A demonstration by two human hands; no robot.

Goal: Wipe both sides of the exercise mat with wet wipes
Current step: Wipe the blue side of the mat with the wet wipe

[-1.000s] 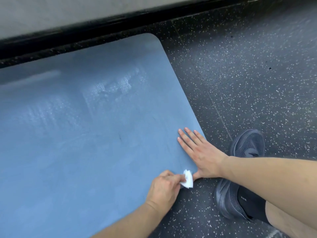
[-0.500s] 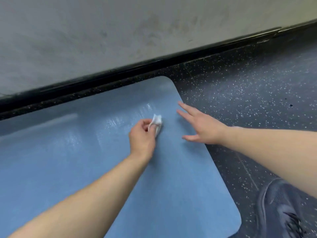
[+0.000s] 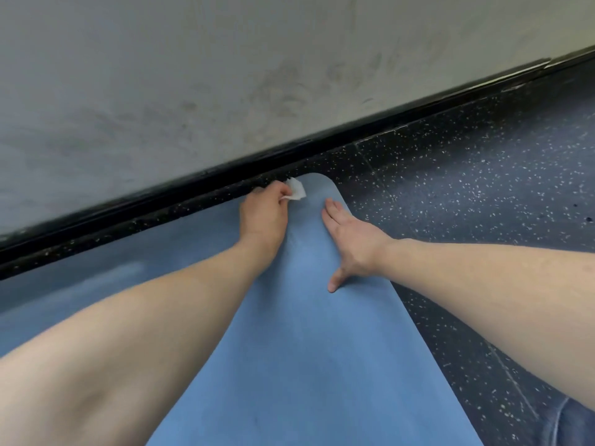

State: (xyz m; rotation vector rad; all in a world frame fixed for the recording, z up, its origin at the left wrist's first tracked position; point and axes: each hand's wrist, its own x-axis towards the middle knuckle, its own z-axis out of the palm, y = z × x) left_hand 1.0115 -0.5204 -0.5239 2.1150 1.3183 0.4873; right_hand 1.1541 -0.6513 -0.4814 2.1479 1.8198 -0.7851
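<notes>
The blue exercise mat [image 3: 299, 349] lies flat on the speckled floor, its far right corner close to the wall. My left hand [image 3: 265, 210] grips a crumpled white wet wipe [image 3: 297, 189] at the mat's far edge, near that rounded corner. My right hand [image 3: 349, 239] rests flat on the mat beside its right edge, fingers straight and together, thumb spread toward me. Both forearms reach forward over the mat and hide part of its surface.
A grey wall [image 3: 225, 75] with a black baseboard [image 3: 161, 204] runs just beyond the mat's far edge. Dark speckled rubber flooring [image 3: 483, 194] lies to the right. Blue denim fabric [image 3: 576, 423] shows at the bottom right corner.
My left hand carried the wipe from the mat's near right edge up to the far corner. My right hand lifted, moved forward and now lies flat on the mat. The camera leaned forward.
</notes>
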